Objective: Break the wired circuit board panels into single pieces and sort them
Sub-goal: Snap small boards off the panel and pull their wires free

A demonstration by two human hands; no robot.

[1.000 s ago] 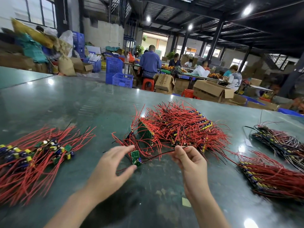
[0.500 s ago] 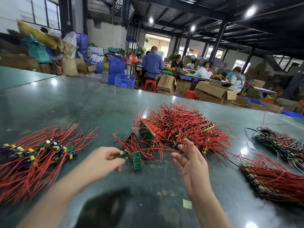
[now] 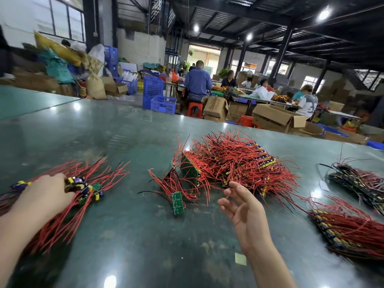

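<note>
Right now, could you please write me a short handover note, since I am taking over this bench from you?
Left hand: lies on the sorted pile of single boards at the left; whether it holds one is hidden.
Right hand: open, empty, above the table.
Small green panel: flat at centre, wires attached, not yet split.
Unbroken heap: behind it, large.
Dark bundles lie at the right.
Done: some singles sorted. Left: most of the heap.
</note>
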